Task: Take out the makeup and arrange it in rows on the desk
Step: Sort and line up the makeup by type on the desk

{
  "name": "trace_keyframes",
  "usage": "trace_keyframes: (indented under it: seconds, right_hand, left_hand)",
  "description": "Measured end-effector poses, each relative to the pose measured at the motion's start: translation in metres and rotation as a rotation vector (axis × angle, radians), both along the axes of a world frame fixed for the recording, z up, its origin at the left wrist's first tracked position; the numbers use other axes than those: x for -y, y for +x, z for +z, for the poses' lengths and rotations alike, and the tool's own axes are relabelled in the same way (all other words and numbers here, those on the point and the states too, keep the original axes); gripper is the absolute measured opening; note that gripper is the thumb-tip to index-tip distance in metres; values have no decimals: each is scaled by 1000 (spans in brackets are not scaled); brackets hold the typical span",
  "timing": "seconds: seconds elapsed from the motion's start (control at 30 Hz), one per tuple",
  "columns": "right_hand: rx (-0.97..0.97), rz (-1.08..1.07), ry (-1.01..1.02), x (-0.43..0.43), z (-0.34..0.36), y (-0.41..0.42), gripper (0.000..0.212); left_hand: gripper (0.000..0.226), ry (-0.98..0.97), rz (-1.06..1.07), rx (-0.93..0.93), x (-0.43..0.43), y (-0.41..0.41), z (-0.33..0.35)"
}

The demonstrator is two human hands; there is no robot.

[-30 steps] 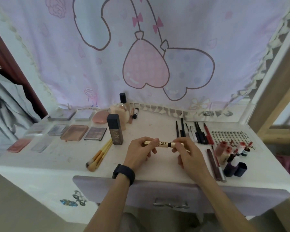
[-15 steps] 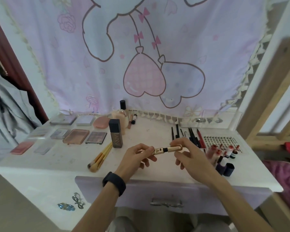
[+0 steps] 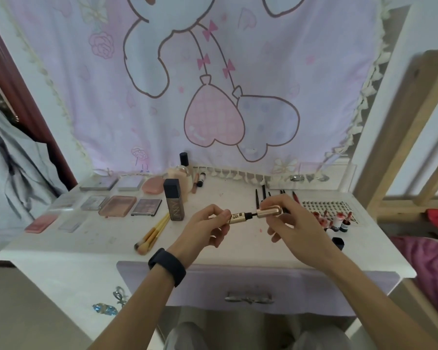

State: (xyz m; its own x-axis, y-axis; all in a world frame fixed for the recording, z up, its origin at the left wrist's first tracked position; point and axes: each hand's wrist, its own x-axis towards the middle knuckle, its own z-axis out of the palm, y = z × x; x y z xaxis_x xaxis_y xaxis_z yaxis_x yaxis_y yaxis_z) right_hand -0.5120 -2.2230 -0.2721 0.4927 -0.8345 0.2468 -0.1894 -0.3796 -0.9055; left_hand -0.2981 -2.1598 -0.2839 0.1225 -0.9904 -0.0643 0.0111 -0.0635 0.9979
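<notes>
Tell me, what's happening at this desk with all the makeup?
A person holds a gold tube above the white desk: the left hand grips its body, the right hand grips its cap, and a black neck shows between them. Palettes lie in rows on the left, brushes and a brown bottle in the middle, pencils and lipsticks on the right.

Raised together, left hand (image 3: pixel 202 231) and right hand (image 3: pixel 297 227) pinch with curled fingers (image 3: pixel 216 211).

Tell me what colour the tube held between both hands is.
The tube is gold, with a black neck showing between body and cap; the head view shows it.
</notes>
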Motion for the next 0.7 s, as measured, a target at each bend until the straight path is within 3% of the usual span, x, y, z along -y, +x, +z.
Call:
trace_keyframes:
  seconds: [0.1, 0.2, 0.43, 0.7]
  right_hand:
    - [-26, 4, 73, -4, 5, -2, 17]
    - [-128, -32, 7, -4, 10, -6, 21]
    - [-90, -34, -59, -4, 16, -15, 14]
    - [-152, -71, -162, -9, 29, -26, 14]
  left_hand:
    - [22, -2, -5, -1, 0, -4, 2]
    - [22, -7, -30, -25, -1, -8, 4]
    - [23, -2, -68, -145, -3, -11, 3]
    - [21, 9, -97, -126, -5, -7, 4]
